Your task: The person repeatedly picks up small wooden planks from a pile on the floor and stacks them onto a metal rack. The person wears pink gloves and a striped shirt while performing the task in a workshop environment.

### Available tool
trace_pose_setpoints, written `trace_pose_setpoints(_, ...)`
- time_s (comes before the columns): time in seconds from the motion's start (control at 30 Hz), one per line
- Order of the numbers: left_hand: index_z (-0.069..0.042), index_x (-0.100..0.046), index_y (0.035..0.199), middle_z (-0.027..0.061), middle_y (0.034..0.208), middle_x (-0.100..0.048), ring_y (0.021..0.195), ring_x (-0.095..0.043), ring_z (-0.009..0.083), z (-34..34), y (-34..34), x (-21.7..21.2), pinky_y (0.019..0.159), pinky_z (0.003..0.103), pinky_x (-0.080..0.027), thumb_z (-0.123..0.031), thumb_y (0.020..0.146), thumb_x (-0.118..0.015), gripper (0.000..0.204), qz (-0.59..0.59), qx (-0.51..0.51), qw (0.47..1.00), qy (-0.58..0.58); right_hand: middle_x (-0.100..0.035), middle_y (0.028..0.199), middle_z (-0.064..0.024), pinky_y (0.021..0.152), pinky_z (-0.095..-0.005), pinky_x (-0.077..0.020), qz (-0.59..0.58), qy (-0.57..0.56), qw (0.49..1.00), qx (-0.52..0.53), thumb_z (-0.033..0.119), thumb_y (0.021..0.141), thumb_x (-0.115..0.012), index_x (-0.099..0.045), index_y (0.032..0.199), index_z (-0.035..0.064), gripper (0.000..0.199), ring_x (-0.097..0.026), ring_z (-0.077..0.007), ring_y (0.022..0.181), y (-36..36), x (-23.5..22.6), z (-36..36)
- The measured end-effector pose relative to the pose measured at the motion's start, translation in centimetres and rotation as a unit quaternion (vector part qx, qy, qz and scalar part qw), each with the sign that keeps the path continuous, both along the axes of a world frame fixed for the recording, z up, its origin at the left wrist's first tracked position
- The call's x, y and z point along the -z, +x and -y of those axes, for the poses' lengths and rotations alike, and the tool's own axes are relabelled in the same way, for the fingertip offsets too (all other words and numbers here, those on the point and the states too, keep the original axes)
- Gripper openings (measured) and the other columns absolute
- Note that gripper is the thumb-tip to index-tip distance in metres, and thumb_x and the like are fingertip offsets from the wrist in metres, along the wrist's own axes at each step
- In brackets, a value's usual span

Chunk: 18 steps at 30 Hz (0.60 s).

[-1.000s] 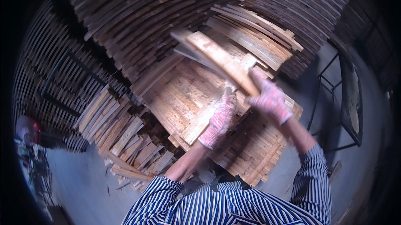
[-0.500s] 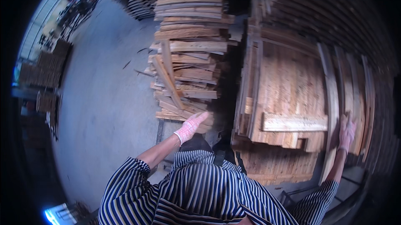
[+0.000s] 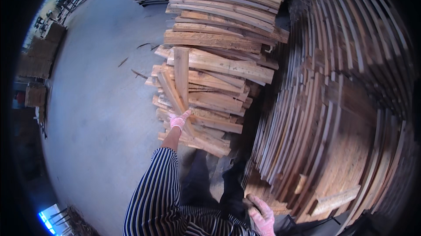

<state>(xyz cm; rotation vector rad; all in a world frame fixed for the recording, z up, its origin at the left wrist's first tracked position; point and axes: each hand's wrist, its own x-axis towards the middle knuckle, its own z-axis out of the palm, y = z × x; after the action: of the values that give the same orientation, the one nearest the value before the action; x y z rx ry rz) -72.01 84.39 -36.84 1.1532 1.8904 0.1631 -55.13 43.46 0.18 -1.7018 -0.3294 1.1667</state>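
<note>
— Taking the view's centre as the middle of a clock, where is the left hand [image 3: 178, 121]?

— Just off centre, toward eight o'clock, in a pink-and-white glove. The arm, in a striped sleeve [image 3: 153, 188], reaches up from the edge near seven o'clock, almost straight.

— And its fingers?

— They stretch toward one o'clock over the lower part of a slanted board [image 3: 168, 86]. I cannot tell whether they close on it.

— The right hand [image 3: 263, 219]?

— At five o'clock, low by the edge, also gloved, fingers loosely bent. Whether it holds anything I cannot tell.

— Where does the slanted board lie?

— On a pile of boards [image 3: 219, 39] running from the centre up to twelve o'clock. An upper loose board [image 3: 181, 69], pointing toward twelve, lies beside it. Both lie across the pile's crosswise boards, covering parts of them.

— What else is around?

— Dark-trousered legs [image 3: 196, 179] at six o'clock, close to the pile's near end. A wood stack [image 3: 307, 126] fills three to four o'clock, past a dark gap; a short pale plank [image 3: 335, 200] lies there at four. Grey floor [image 3: 96, 104] spreads at nine, with splinters [image 3: 123, 62] toward ten.
</note>
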Motion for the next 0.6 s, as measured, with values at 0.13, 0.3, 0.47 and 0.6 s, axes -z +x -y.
trace_pose_setpoints(0.13,0.006,0.0,0.157,0.0284,0.162,-0.017,0.15,-0.023,0.039,-4.0,2.9,0.7,0.123,0.041,-0.025,-0.051,0.059,-0.093,0.146,-0.078,0.007,0.994,0.073,-0.061,0.136,-0.022,0.106,-0.037,-0.0492,-0.062,-0.042,0.994,0.077,0.012,0.094,-0.068,-0.049,0.142,-0.0061,0.054,-0.061,-0.0285,0.124,2.1,9.6,-8.8)
trace_pose_setpoints(0.3,0.004,-0.011,0.155,0.0281,0.149,-0.039,0.134,-0.046,0.0371,-4.7,1.6,1.6,0.111,0.042,-0.042,-0.037,0.065,-0.093,0.128,-0.068,0.007,0.991,0.118,-0.055,0.143,-0.0184,0.11,-0.0405,-0.0444,0.37,-0.107,0.912,-0.143,0.036,0.092,-0.067,-0.052,0.146,0.0095,0.062,-0.056,-0.0304,0.13,9.3,13.3,-27.9)
trace_pose_setpoints(0.47,0.004,-0.037,0.145,0.0158,0.111,-0.068,0.095,-0.067,0.0242,-6.3,-3.4,1.3,0.081,0.032,-0.058,-0.016,0.081,-0.083,0.081,0.149,-0.039,0.983,0.097,-0.044,0.151,-0.0216,0.114,-0.0474,-0.0382,0.59,-0.091,0.729,-0.334,0.047,0.081,-0.076,-0.041,0.151,0.0129,0.086,-0.044,-0.0378,0.139,16.0,18.5,-44.5)
trace_pose_setpoints(0.6,-0.001,-0.053,0.136,0.0114,0.111,-0.066,0.099,-0.065,0.0213,-5.5,-4.1,-0.5,0.085,0.035,-0.058,-0.018,0.086,-0.081,0.06,0.464,-0.212,0.856,0.087,-0.044,0.153,-0.0216,0.116,-0.0436,-0.0358,0.457,-0.182,0.729,-0.477,0.062,0.075,-0.076,-0.035,0.155,0.0106,0.104,-0.042,-0.0368,0.141,19.3,20.8,-52.5)
